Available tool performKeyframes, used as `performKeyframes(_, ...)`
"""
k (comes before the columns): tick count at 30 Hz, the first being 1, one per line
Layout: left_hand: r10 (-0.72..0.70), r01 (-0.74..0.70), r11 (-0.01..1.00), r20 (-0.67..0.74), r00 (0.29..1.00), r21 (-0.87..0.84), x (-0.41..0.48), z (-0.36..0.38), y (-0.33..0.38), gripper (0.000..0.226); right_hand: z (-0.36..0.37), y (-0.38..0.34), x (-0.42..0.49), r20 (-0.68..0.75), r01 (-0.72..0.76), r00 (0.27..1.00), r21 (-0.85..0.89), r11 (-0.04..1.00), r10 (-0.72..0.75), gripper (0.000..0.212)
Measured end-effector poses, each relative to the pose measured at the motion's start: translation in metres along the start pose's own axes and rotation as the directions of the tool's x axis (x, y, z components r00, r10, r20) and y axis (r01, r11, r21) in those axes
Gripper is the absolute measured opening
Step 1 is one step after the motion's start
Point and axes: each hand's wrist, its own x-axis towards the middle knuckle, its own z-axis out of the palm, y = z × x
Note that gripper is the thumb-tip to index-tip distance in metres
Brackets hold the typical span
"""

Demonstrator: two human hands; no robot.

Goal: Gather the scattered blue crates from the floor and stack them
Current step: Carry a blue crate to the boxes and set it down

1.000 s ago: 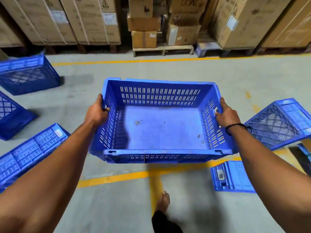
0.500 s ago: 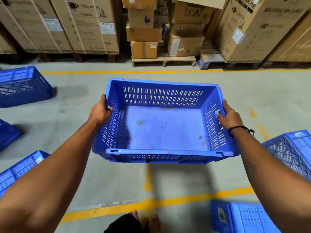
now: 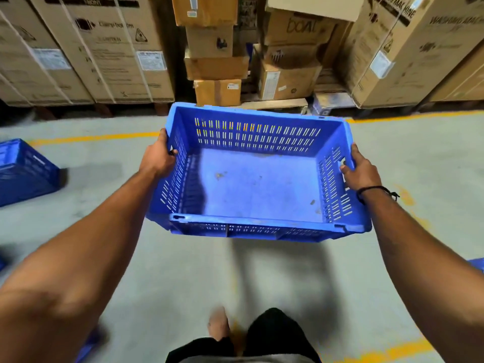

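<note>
I hold an empty blue slotted crate [image 3: 251, 184] level in front of me, above the grey floor. My left hand [image 3: 157, 158] grips its left wall near the rim. My right hand [image 3: 360, 169], with a black wrist cord, grips the handle slot in the right wall. A second blue crate [image 3: 23, 171] lies overturned on the floor at the left edge. A sliver of another blue crate [image 3: 478, 264] shows at the right edge, mostly hidden by my arm.
Tall cardboard cartons [image 3: 99, 53] and stacked smaller boxes [image 3: 214, 61] on pallets line the far side. A yellow floor line [image 3: 91, 138] runs in front of them. My bare foot [image 3: 218, 323] and dark shorts show at the bottom.
I have walked forward with the crate: the cartons are closer, the floor crates at left and right have slid out of view, and the near yellow line has passed under me.
</note>
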Motion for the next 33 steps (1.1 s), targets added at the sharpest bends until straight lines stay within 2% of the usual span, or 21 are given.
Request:
performKeyframes(11, 0.005, -0.005, 1.000, -0.025, 1.000, -0.001, 0.213, 0.057, 0.056, 0.044, 0.032, -0.060, 0.242, 0.015, 0.026, 1.000, -0.024, 0.999, -0.026, 0.063)
performKeyframes(15, -0.065, 0.065, 0.998, -0.029, 0.997, 0.002, 0.285, 0.078, 0.069, 0.058, 0.042, -0.086, 0.325, 0.037, 0.041, 0.999, -0.030, 0.999, -0.040, 0.064)
performKeyframes(21, -0.122, 0.122, 0.992, -0.007, 0.992, 0.017, 0.380, 0.108, 0.071, 0.051, 0.069, -0.125, 0.428, 0.091, 0.042, 0.995, -0.070, 0.997, -0.035, 0.064)
performKeyframes(26, -0.143, 0.144, 0.989, 0.025, 0.989, -0.020, 0.460, 0.157, 0.057, 0.048, 0.123, -0.134, 0.512, 0.128, 0.017, 0.992, -0.099, 0.995, -0.005, 0.069)
performKeyframes(33, -0.175, 0.175, 0.984, 0.014, 0.984, 0.015, 0.551, 0.256, 0.003, 0.058, 0.240, -0.117, 0.611, 0.161, 0.000, 0.987, -0.148, 0.989, 0.024, 0.073)
